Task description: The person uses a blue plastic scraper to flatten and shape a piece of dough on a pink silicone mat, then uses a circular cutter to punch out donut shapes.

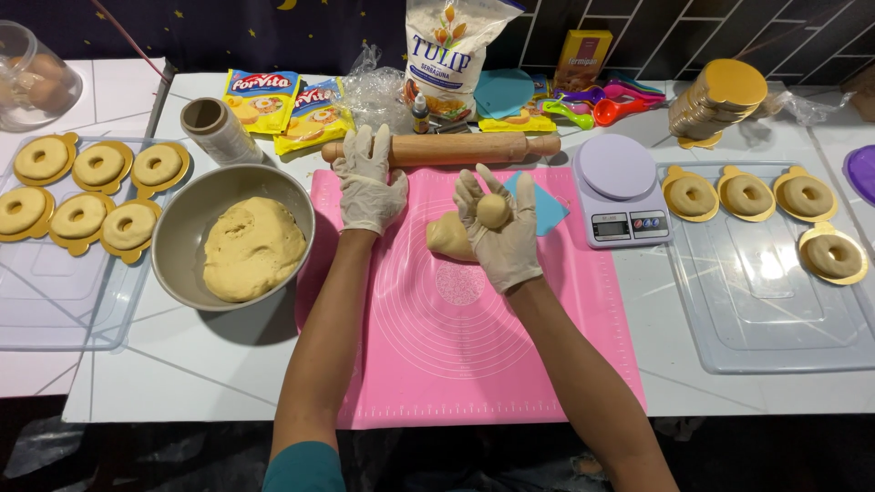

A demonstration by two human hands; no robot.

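A home baking table: dough bowl [173, 239], rolling pin [474, 147], kitchen scale [620, 187].

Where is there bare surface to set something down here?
Free: the near part of the pink mat, below the dough lump; the white table in front of the bowl; most of the right tray. Crowded: the left tray and back edge by the rolling pin.

- The mat [456, 346] lies mid-table [210, 374], with the rolling pin [456, 147] across its far edge.
- The bowl [187, 214] of dough [251, 248] sits left of the mat, the scale [622, 187] right.
- A tray [55, 292] at far left carries 6 rings [77, 217]; the right tray [775, 301] carries 4.
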